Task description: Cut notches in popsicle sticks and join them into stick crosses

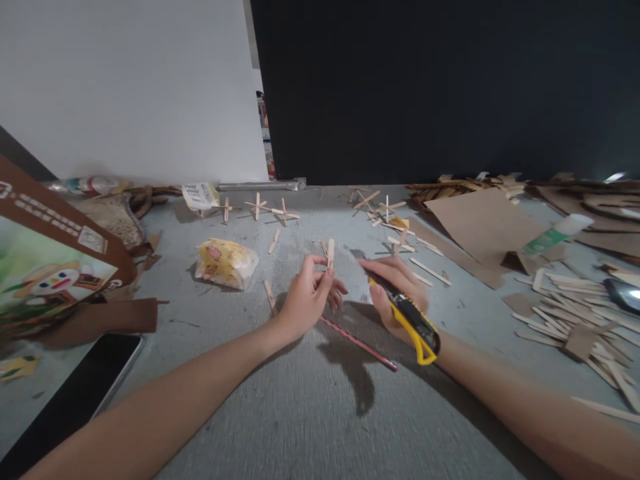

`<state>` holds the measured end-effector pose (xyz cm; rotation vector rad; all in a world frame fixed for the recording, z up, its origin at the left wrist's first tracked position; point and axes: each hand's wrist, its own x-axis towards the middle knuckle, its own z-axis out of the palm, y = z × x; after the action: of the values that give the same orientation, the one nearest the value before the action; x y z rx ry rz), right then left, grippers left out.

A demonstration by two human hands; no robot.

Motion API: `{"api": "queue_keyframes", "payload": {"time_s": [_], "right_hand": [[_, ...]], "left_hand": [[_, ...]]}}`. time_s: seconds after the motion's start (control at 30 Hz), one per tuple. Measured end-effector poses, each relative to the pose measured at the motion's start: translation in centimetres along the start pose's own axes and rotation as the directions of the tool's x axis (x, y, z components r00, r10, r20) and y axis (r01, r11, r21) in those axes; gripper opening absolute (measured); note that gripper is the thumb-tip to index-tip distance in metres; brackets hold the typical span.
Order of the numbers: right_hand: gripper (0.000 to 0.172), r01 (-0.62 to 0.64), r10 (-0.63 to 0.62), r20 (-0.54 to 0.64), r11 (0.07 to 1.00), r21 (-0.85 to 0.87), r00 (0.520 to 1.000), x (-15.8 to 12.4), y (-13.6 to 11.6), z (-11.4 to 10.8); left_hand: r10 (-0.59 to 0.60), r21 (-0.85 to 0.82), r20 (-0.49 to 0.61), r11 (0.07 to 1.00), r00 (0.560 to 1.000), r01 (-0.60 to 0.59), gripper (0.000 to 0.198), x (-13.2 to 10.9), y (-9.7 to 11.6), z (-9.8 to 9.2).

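Note:
My left hand pinches a wooden craft stick between thumb and fingers, its rounded end pointing up. In my right hand is a yellow and black utility knife, its front end towards the stick but apart from it. A red striped pencil lies on the grey tabletop below and between both hands. Left of my left wrist a loose craft stick lies flat, and another short stick is farther back.
Crossed-stick pieces stand at the back, with more sticks back right. A yellow packet, a phone and a brown printed bag are on the left. A stick pile, cardboard and a glue stick lie right.

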<state>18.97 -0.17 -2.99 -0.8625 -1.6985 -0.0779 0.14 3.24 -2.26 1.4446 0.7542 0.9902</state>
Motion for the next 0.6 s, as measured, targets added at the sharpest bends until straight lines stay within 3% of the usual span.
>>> {"api": "queue_keyframes", "payload": {"time_s": [0.1,0.33,0.6], "right_hand": [[0.04,0.102,-0.103,0.072,0.995,0.017,0.992,-0.17,-0.69,-0.04],[0.049,0.119,-0.122,0.127,0.992,0.027,0.984,-0.33,-1.11,0.27],[0.049,0.134,-0.135,0.13,0.991,0.012,0.982,-0.24,-1.05,0.45]], "left_hand": [[0.031,-0.016,-0.027,0.999,0.999,-0.032,0.051,-0.17,0.08,0.17],[0.079,0.047,-0.043,0.996,0.996,-0.077,0.048,-0.3,-0.41,0.12],[0.107,0.133,-0.047,0.986,0.993,-0.1,0.047,-0.42,-0.48,0.08]]}}
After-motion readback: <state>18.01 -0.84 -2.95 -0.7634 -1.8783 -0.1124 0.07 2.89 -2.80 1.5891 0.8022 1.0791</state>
